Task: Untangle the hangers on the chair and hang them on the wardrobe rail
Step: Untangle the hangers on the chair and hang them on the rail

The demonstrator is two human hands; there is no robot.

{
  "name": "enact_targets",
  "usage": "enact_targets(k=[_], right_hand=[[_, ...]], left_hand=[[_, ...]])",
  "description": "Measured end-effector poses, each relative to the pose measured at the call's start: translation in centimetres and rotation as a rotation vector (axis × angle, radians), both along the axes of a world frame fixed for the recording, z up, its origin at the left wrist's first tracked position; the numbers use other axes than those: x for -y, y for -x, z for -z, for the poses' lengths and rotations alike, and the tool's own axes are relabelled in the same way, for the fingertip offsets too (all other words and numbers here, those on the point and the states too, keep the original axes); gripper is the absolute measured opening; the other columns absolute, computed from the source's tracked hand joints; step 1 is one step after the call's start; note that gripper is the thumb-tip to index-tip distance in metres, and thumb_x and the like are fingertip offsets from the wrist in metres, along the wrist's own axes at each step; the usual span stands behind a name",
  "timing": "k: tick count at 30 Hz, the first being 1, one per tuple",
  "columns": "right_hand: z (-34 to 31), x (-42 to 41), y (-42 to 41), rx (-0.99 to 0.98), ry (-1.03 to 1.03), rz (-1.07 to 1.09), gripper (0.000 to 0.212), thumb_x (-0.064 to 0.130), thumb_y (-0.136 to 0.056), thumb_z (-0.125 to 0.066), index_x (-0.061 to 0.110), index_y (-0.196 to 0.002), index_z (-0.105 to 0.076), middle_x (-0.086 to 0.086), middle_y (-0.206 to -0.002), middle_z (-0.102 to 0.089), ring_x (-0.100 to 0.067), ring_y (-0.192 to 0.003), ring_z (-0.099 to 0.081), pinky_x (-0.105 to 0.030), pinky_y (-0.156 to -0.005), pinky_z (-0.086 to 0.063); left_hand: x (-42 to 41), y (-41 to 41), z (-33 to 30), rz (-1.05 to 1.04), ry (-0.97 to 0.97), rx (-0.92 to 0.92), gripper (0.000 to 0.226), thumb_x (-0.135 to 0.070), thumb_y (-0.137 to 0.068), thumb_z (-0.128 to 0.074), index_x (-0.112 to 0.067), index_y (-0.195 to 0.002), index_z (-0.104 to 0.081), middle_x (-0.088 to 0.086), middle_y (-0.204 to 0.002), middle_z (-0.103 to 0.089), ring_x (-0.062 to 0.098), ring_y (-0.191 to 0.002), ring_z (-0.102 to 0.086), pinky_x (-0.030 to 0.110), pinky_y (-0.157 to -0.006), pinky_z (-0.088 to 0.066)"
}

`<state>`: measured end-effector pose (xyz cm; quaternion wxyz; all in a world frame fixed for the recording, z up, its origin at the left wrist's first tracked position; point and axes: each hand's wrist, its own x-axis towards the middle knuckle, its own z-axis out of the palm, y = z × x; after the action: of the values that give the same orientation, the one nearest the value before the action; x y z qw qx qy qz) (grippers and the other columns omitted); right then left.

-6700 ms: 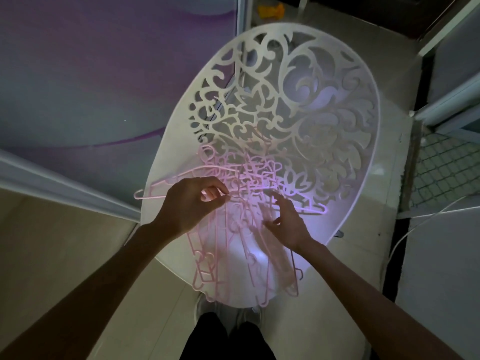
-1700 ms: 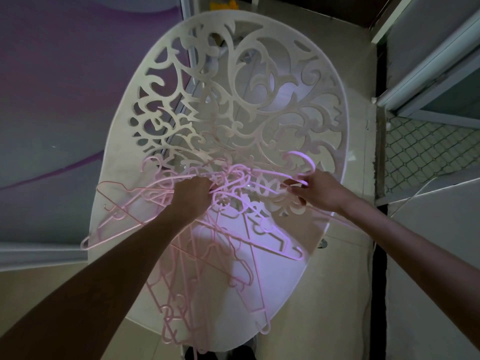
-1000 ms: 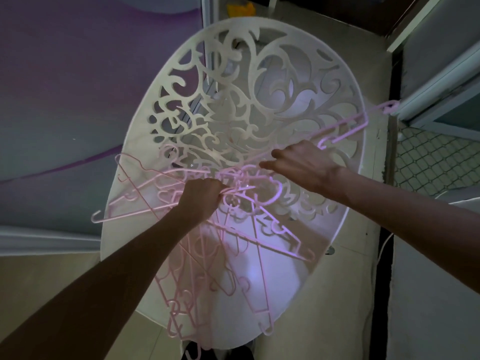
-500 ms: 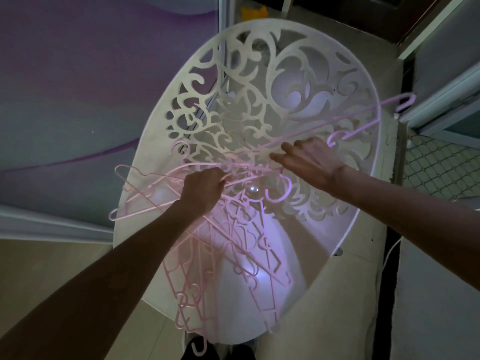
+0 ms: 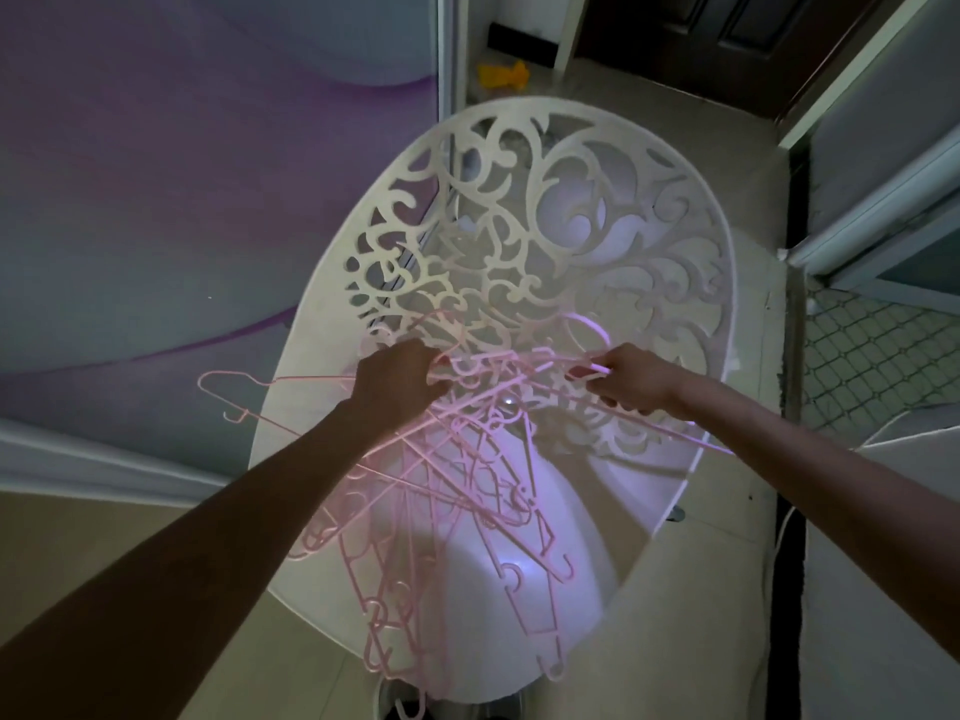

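Tangled pink hangers (image 5: 441, 491) on the white chair (image 5: 545, 241), gripped by left hand (image 5: 400, 381); one hanger (image 5: 587, 330) pinched by right hand (image 5: 631, 379).

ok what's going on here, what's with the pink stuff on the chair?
A person is untangling a bundle of pink hangers over a white cut-out chair. The left hand grips the bundle where the hooks meet, and most hangers dangle from it over the seat. The right hand pinches a single hanger at the bundle's right edge, which looks partly pulled free. No wardrobe rail is in view, so nothing is hung yet as far as the frame shows.
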<state>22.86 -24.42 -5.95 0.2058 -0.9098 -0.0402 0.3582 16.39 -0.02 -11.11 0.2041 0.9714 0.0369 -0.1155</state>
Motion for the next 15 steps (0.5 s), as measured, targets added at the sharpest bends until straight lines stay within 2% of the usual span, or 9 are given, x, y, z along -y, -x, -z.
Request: enact_targets(k=[4, 6, 11, 15], right_hand=[[-0.4, 0.9, 1.3, 0.008, -0.081, -0.020, 0.032, 0.012, -0.095, -0.048, 0.021, -0.123, -0.061, 0.001, -0.059, -0.047, -0.010, -0.047, -0.038, -0.008, -0.033, -0.027], [-0.5, 1.6, 1.8, 0.021, -0.115, -0.037, 0.031, 0.012, -0.095, -0.049, 0.021, -0.122, -0.061, 0.003, -0.059, -0.047, -0.009, -0.048, -0.039, -0.007, -0.036, -0.028], [-0.4, 2.9, 2.5, -0.085, -0.186, 0.021, 0.028, 0.017, -0.095, -0.051, 0.026, -0.119, -0.060, 0.002, -0.061, -0.043, -0.008, -0.047, -0.032, -0.013, -0.038, -0.026], [-0.8, 3.8, 2.0, -0.358, -0.242, 0.186, 0.025, 0.018, -0.095, -0.051, 0.030, -0.118, -0.056, 0.002, -0.064, -0.043, -0.004, -0.042, -0.025, -0.012, -0.039, -0.020]], left_hand=[[1.9, -1.1, 1.0, 0.059, -0.015, -0.094, 0.084, -0.050, -0.075, -0.070, -0.021, -0.144, -0.033, 0.000, -0.145, -0.042, 0.021, -0.128, -0.047, 0.032, -0.102, -0.037], [2.8, -1.7, 1.9, 0.093, -0.017, -0.149, 0.097, -0.050, -0.069, -0.076, -0.018, -0.147, -0.027, 0.002, -0.148, -0.038, 0.023, -0.131, -0.044, 0.035, -0.105, -0.035], [4.0, -1.9, 2.8, 0.165, -0.102, -0.079, 0.075, -0.035, -0.073, -0.077, -0.021, -0.137, -0.040, 0.004, -0.125, -0.058, 0.022, -0.113, -0.056, 0.034, -0.093, -0.044], [4.2, -1.8, 3.0, 0.190, -0.100, -0.012, 0.069, -0.034, -0.074, -0.075, -0.024, -0.134, -0.043, 0.001, -0.118, -0.059, 0.019, -0.106, -0.059, 0.029, -0.086, -0.045]])
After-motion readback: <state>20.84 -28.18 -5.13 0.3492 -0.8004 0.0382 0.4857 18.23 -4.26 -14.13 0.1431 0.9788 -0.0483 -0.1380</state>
